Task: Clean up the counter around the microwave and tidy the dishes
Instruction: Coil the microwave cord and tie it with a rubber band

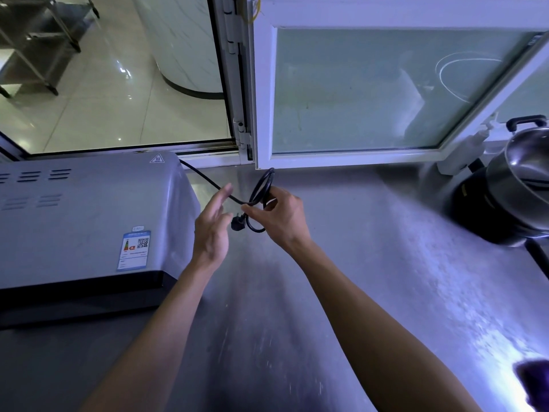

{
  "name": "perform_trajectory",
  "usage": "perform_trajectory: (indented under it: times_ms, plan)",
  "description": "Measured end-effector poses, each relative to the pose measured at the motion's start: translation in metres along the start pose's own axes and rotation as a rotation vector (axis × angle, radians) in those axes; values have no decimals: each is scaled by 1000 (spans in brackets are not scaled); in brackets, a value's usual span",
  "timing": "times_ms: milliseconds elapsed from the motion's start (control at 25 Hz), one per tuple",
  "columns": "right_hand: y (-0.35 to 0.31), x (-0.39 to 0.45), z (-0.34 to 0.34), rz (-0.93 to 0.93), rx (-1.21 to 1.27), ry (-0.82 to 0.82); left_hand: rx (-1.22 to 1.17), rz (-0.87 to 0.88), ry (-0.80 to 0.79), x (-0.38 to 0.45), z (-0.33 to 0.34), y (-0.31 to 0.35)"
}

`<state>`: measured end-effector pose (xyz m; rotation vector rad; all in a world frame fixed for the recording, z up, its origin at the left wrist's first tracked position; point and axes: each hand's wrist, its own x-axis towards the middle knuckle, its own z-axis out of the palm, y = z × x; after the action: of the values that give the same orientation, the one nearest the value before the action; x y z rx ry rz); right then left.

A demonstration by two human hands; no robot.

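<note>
- The right hand (280, 214) holds a coiled bundle of the black power cord (261, 188) above the worktop (341, 263), just right of the microwave (80, 221); its grip is closed on the loops, thumb and forefinger pinching where the strands cross.
- The plug (236, 225) dangles from the low, near side of the coil, to the left of the right hand and between the two hands.
- From the grip the free run of cord stretches up and to the far left, passing the left fingertips and vanishing behind the far right corner of the microwave. That is the cord's long axis: near-right to far-left.
- The left hand (212, 230) is open, fingers straight and slightly spread, palm turned toward the coil. It looks to brush the taut strand with a fingertip, but I cannot tell whether it really touches.
- The left hand is nearer the plug and the slack strand, so my judgement is that it would guide the next loop or tuck the plug while the right keeps the bundle.
- Containers: at the far right edge a steel pot (527, 162) sits on a black base; what shows of its inside looks empty, though it is cut off by the frame.
- A white bottle (463, 153) stands against the window frame (264, 93) just left of the pot.
</note>
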<state>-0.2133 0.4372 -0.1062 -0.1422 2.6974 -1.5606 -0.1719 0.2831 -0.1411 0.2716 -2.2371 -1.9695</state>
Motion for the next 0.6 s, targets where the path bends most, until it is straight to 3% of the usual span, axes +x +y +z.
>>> perform_trajectory:
  times_ms: [120,320,600]
  plan:
    - [-2,0,-1,-2,17,9,149,-2,-43,-3,-3,-1]
    - [-6,-2,-1,4,57,8,478,221,-149,-4,-1,-8]
    - [-10,2,-3,39,151,-28,779,362,-152,13,1,-14]
